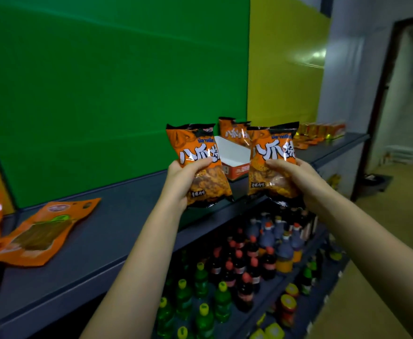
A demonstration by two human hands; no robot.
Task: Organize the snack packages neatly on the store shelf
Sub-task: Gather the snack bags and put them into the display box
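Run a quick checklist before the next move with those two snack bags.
1. Left hand grips left snack bag: ok.
2. Right hand grips right snack bag: ok.
3. Both bags upright, print facing the camera: ok.
4. Display box shows bare room near its front: ok. A third bag stands at its far end.
5. Flat packets at the shelf's left end tidy: not ok, they lie askew and overlapping.
6. Bag seals intact: cannot tell.

Drink bottles [240,266] below (green; red-capped)
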